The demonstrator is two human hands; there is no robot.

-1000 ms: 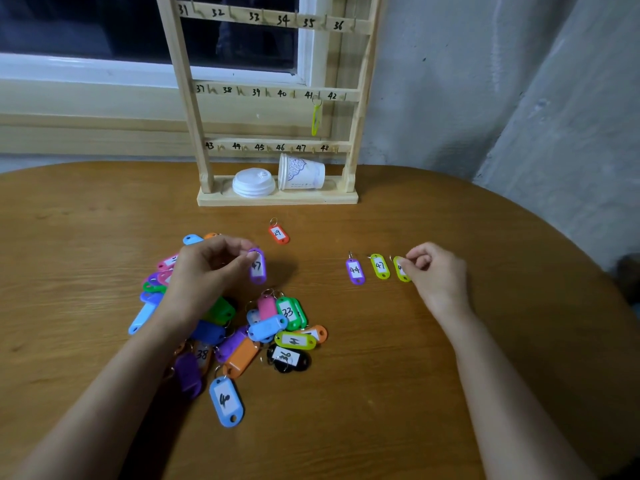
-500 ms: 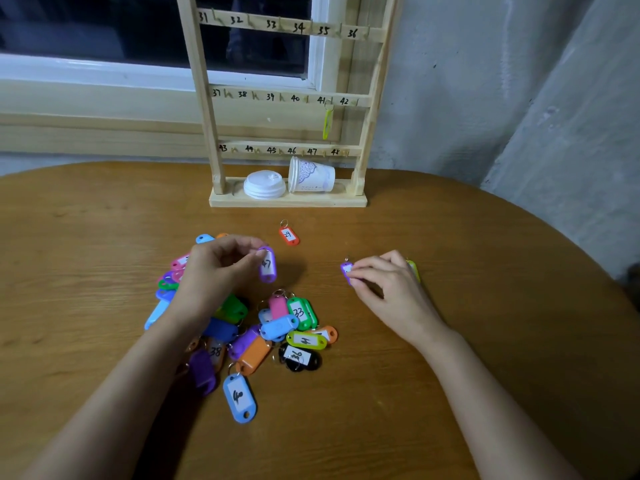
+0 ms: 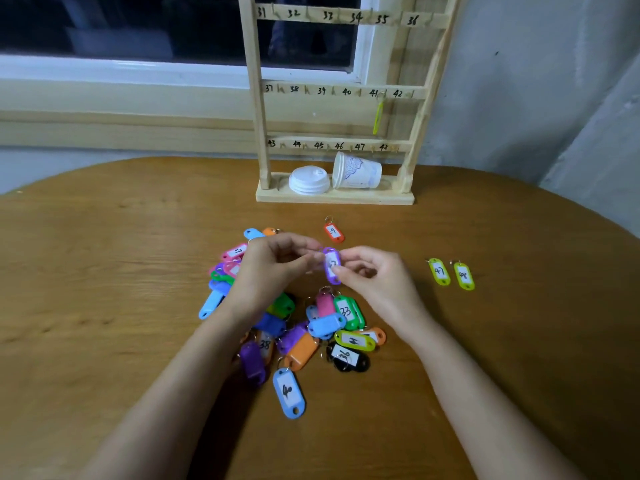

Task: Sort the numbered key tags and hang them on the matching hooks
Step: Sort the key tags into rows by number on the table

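Fingertips of the right hand and the left hand pinch a purple plastic key tag between them, above the heap of coloured plastic key tags at the middle of the brown wooden table. Yellow-green tag 47 and yellow-green tag 48 lie side by side nearer the right edge. At the far edge stands the wooden hook rack, a third yellow-green tag hanging by hook 41.

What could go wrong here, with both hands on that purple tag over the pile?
1. The purple plastic key tag is only pinched between the left hand and right hand; a slip likely drops it into the heap of coloured tags.
2. The tipped white paper cup lies under the bottom hooks of the wooden rack, so tags hung there may snag it.
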